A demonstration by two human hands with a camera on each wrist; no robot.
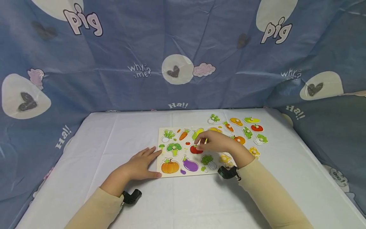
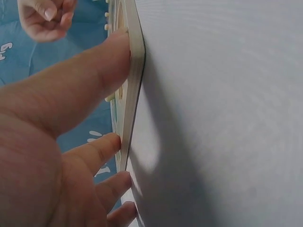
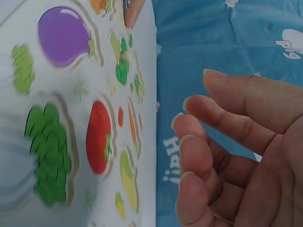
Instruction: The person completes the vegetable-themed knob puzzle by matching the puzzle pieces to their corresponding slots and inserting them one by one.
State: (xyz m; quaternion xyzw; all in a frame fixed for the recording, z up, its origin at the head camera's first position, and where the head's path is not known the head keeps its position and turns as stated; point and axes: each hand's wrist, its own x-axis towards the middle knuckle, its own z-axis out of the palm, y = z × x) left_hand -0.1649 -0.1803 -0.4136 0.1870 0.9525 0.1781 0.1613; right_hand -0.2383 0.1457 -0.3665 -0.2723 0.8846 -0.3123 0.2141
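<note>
A vegetable puzzle board (image 1: 184, 151) lies on the white-covered table. My left hand (image 1: 143, 163) rests at its left edge, thumb at the near corner and fingers spread. In the left wrist view, the thumb (image 2: 94, 71) presses against the board's edge (image 2: 136, 66). Over the tomato picture (image 1: 196, 149) hovers my right hand (image 1: 215, 141). Its fingers (image 3: 194, 153) are loosely curled, thumb apart from them, and hold nothing in the right wrist view. A knobbed broccoli piece (image 1: 174, 149) sits in the board. The eggplant (image 1: 190, 165) and pumpkin (image 1: 170, 166) pictures show no knob.
Several loose knobbed pieces lie right of and behind the board, among them a tomato (image 1: 257, 128), a carrot (image 1: 228, 126), a corn (image 1: 251, 120), a pumpkin (image 1: 239, 140) and a mushroom (image 1: 254, 152). A blue patterned cloth (image 1: 148, 89) hangs around the table's back and sides.
</note>
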